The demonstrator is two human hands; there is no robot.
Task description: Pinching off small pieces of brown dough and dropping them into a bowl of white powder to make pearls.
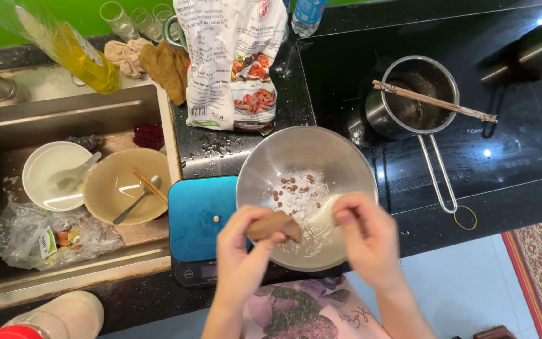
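My left hand (241,251) grips a brown lump (275,225) over the near rim of a steel mixing bowl (260,164). Inside the bowl lie white powder (296,198) and several small brown nuts (291,186). My right hand (365,235) is blurred over the bowl's right near side; its fingers are curled close to the brown lump, and I cannot tell whether it holds anything. The bowl stands on the dark counter beside a blue kitchen scale (197,216).
A printed bag (236,63) stands behind the bowl. A small saucepan (416,94) with chopsticks (434,100) across it sits on the black hob. The sink (64,119) on the left holds a white bowl (48,172), a tan bowl (120,188) and a plastic bag (45,235).
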